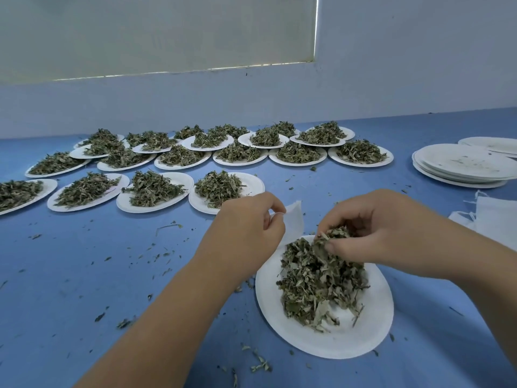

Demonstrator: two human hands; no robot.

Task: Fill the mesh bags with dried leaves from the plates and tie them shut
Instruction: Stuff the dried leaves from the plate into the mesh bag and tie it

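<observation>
Pinching mesh bag [293,222] — left hand [246,228], right hand [372,228] grip clutching dried leaves [333,237], above plate [335,341]

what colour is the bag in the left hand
White thin mesh bag, clearest in head view.

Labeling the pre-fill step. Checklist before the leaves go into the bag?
1. Left hand pinches the bag: ok.
2. Bag mouth open: cannot tell.
3. Right hand grips a clump of leaves: ok.
4. Clump is over the plate, so drops land there: ok.
5. Table free of scraps: not ok, bits are scattered around.
6. Spare bags in sight at right: ok.
</observation>
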